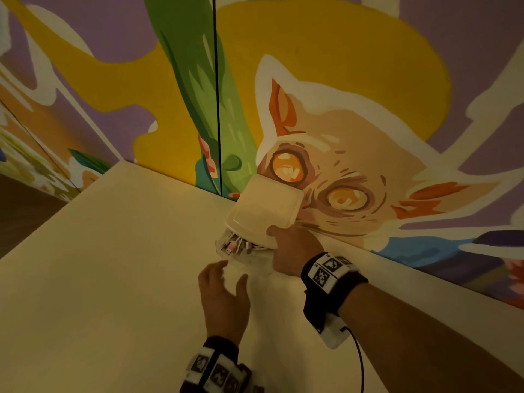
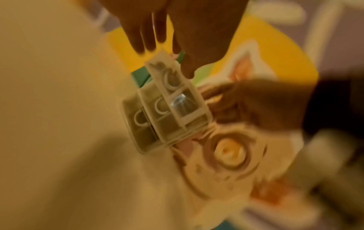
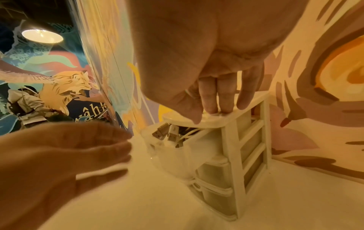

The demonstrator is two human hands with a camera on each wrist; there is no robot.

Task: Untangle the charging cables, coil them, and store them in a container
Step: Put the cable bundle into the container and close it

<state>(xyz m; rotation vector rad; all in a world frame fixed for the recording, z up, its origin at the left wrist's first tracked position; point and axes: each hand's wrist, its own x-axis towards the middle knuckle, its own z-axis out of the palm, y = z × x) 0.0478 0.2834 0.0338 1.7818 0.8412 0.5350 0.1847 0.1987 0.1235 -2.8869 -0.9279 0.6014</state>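
A small white plastic drawer unit [image 1: 263, 208] stands on the table against the painted wall. Its clear top drawer [image 1: 249, 260] is pulled out toward me. Inside lie white charging cables [image 1: 236, 243], their USB plugs sticking up [image 3: 169, 135]. My right hand [image 1: 295, 248] rests on the unit's top, straight fingers pressing down [image 3: 216, 107] and thumb at the front edge. My left hand [image 1: 224, 287] is open with fingers spread, just in front of the drawer [image 3: 167, 155]; whether it touches the drawer I cannot tell. The left wrist view is blurred and shows the unit [image 2: 177, 109] from above.
The cream table [image 1: 113, 265] runs left and toward me from the unit. A mural wall [image 1: 340, 137] stands right behind the unit. Two lower drawers [image 3: 214, 175] are closed. A person [image 3: 23, 102] stands far off in the room.
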